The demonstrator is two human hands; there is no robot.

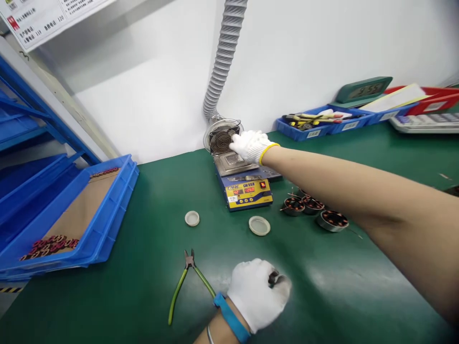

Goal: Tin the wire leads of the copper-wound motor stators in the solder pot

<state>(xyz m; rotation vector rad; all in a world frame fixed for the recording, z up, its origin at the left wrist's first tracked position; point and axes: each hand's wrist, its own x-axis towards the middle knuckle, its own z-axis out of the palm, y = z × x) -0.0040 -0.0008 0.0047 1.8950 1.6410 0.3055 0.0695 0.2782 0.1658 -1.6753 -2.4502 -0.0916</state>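
My left hand [258, 292], in a white glove, rests near the table's front edge with its fingers curled round a small dark round part [274, 278]. My right hand [252, 145], also gloved, reaches far across to the solder pot [244, 181]. Its fingers are bent over the pot's metal top, right by the round fume intake [221, 138]. What they pinch, if anything, is hidden. Green-handled cutters [188, 282] lie just left of my left hand.
Three wound stators [313, 210] lie right of the solder pot. Two white lids [259, 225] sit on the green mat. A blue tray [82, 215] with small red parts stands at left. Blue bins [315, 122] with tools, a clock and a keyboard line the back right.
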